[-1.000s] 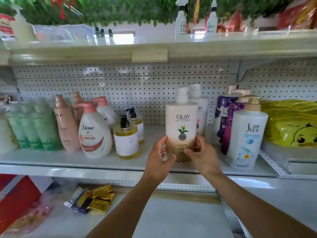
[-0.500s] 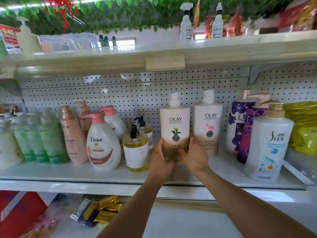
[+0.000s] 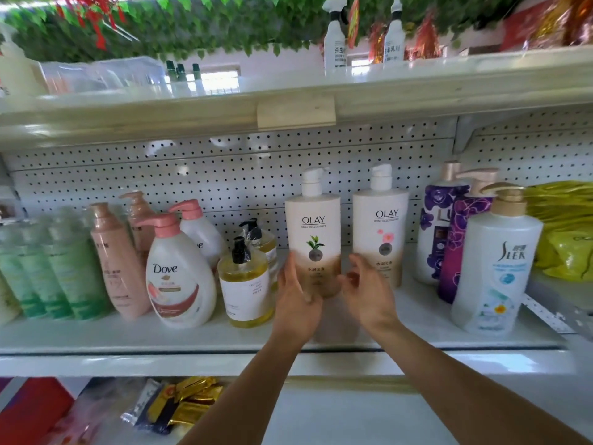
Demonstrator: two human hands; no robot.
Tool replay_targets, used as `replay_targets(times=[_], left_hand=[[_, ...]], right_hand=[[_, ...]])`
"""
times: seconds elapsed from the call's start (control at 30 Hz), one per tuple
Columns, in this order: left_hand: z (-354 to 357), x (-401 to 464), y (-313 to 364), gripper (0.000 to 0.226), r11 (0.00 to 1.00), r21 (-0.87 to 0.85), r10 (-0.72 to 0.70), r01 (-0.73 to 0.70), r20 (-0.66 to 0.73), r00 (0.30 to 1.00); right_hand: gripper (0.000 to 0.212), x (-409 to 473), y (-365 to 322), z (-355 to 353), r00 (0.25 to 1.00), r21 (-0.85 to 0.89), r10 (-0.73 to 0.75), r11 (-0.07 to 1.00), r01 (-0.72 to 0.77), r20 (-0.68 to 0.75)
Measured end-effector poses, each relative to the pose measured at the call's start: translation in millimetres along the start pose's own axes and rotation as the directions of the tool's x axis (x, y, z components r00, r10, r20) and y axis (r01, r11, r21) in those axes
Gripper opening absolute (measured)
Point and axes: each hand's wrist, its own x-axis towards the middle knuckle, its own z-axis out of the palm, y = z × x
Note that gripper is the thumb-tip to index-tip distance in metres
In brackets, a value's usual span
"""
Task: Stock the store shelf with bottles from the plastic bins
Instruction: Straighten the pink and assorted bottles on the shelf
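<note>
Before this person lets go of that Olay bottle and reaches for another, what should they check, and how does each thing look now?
1. Leaf-label Olay bottle upright on the shelf: ok.
2. Label facing front: ok.
3. In line with the flower-label Olay bottle beside it, with a gap: ok.
4. Clear of the yellow pump bottle on its other side: ok.
5. Left hand off the bottle: not ok, touching it.
6. Right hand off the bottle: cannot tell, fingers open beside it.

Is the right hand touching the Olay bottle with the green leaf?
Apart. The head view shows the right hand open, with a gap to the Olay bottle.
</note>
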Motion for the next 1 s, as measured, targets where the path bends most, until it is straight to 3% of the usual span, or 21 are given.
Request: replay_targets(times=[0.1,0.2,0.27,0.33,0.43,0.53,0.67,1.0], left_hand=[[-2,-3,20,0.09,0.975,0.089,0.214,-0.203,-0.135,0.968],[-12,11,46,0.088,0.909,0.164,0.413,-0.383,-0.226,0.882],[-24,31,64,0.089,0.9,0.19,0.432,-0.393,-0.255,0.865],[-36,53,76,0.093,0.911,0.235,0.389,-0.338,-0.224,0.894],[-51,76,87,0.095,0.959,0.201,0.218,-0.2,-0.075,0.973],[-58,87,88,0.067,0.968,0.172,0.178,-0.181,0.033,0.984],[-62,88,86,0.053,0.933,0.294,0.21,-0.207,0.023,0.977],[-61,87,87,0.052,0.923,0.319,0.22,-0.215,0.019,0.975]], right_hand=[[0.037,1,14,-20,0.973,0.162,0.016,0.987,0.022,-0.229],[0.068,19,20,-36,0.928,0.25,0.097,0.968,-0.005,-0.359],[0.101,37,18,-42,0.946,0.319,0.177,0.944,-0.085,-0.271],[0.122,50,15,-44,0.97,0.412,0.215,0.899,-0.151,-0.114],[0.117,60,20,-42,0.981,0.467,0.193,0.868,-0.166,-0.009],[0.105,64,26,-38,0.98,0.491,0.2,0.852,-0.183,0.019],[0.086,67,34,-36,0.976,0.444,0.216,0.872,-0.204,0.023],[0.084,44,31,-38,0.98,0.448,0.197,0.875,-0.183,0.015]])
